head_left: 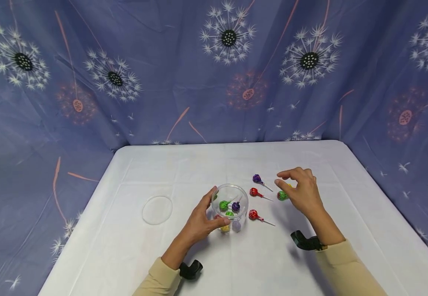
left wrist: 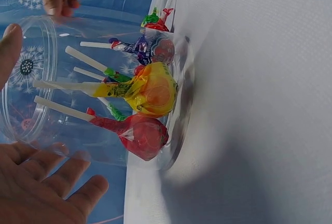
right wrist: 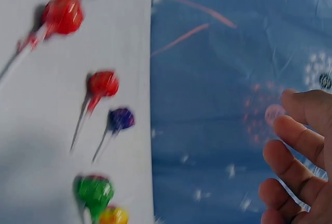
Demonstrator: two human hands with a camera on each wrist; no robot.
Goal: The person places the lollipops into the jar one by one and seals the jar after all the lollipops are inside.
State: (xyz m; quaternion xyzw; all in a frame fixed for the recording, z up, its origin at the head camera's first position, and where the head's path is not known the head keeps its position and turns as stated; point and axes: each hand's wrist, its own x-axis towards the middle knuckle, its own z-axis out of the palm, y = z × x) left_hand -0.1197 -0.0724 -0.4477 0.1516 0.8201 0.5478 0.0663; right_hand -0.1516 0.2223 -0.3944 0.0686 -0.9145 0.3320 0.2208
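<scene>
Beige sleeves [head_left: 348, 269] enter from 7 and about 4 o'clock, a black wrist camera [head_left: 190, 270] on each arm. The left hand [head_left: 200, 220] grips a clear plastic jar [head_left: 246, 209] on the white-covered table [head_left: 125, 255], thumb at its 7 o'clock, fingers round its 10. Inside, sticks pointing mostly rimward, are wrapped lollipops [left wrist: 155, 92] in red, yellow, green and purple. The right hand [head_left: 300, 191] is empty, thumb and fingers parted in a loose curve near a loose green lollipop [head_left: 282, 195] at the jar's 3 o'clock; a yellow-wrapped one [right wrist: 114, 216] sits just beside that. A loose purple lollipop [head_left: 256, 179] lies at 2, loose red lollipops [head_left: 253, 215] between 2 and 3 and at 4, and a round clear lid [head_left: 157, 210] at 9.
</scene>
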